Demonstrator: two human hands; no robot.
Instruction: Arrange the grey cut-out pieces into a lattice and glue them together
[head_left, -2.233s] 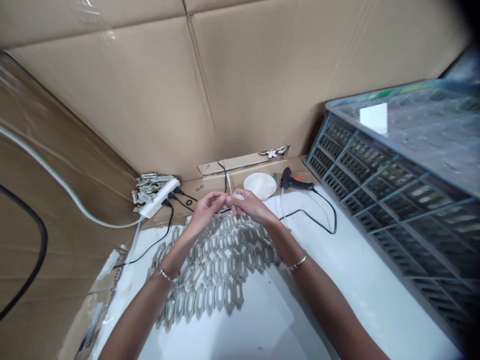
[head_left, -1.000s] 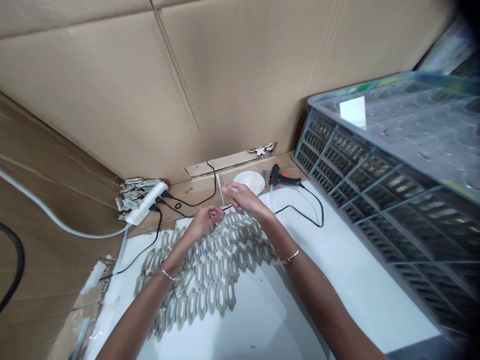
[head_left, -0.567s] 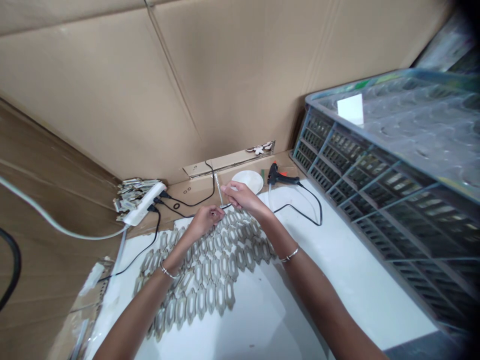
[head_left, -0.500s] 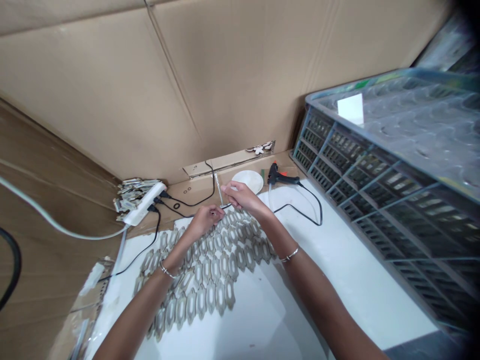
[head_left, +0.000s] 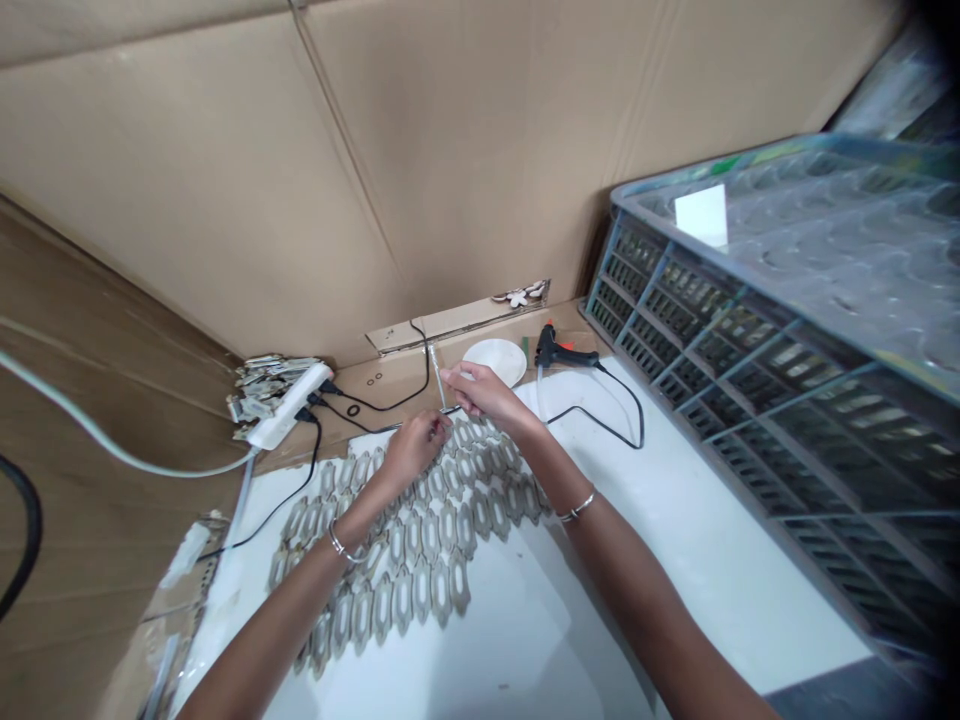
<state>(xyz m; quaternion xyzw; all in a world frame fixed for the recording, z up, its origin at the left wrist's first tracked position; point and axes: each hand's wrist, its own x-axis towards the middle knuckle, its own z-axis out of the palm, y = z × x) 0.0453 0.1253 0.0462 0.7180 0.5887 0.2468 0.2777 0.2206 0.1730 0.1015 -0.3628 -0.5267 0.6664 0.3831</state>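
Observation:
Rows of small grey-beige oblong pieces with pale centres lie on the white tabletop under my forearms. My left hand hovers at the back edge of these rows, its fingers curled together; a tiny reddish spot shows at the fingertips, too small to name. My right hand is a little higher and to the right, thumb and fingers pinched. What it holds, if anything, is hidden. A thin clear stick lies just beyond the hands, and a white round plate is behind my right hand.
A black glue gun with a cable rests right of the plate. A large plastic crate fills the right side. At the left stand a white power strip with black plugs and a pile of scraps. Cardboard walls the back.
My left hand has shifted slightly to the right and turned, its fingers more curled. My right hand stays almost in place, and the pieces on the table lie as before.

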